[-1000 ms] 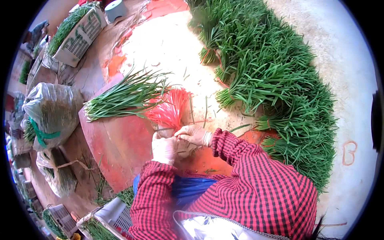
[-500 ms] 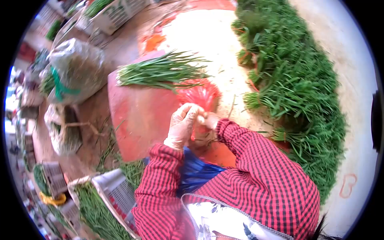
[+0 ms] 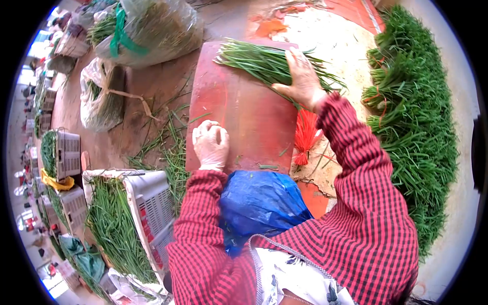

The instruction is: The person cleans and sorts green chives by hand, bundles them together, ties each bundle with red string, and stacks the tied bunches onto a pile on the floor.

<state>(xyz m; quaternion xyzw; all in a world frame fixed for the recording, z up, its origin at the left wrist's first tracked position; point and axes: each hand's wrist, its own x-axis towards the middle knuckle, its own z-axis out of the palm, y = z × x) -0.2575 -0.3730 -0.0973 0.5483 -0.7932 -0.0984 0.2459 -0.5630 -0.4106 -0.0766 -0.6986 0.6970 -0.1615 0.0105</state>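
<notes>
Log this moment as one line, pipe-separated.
right hand: spread on green stalks | left hand: curled over red board, grip unclear | red strings: beside board | tied bunches: far right

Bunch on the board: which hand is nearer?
Right: the right hand is spread over the leafy part of the bunch; the left hand is apart from it, near the left edge of the board.

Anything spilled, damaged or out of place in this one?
Yes, mildly: loose green stalks lie strewn on the floor beside the red board, outside any bundle or crate. A few stray clippings lie on the board too. The stalk bunch under the right hand looks fairly orderly.
</notes>
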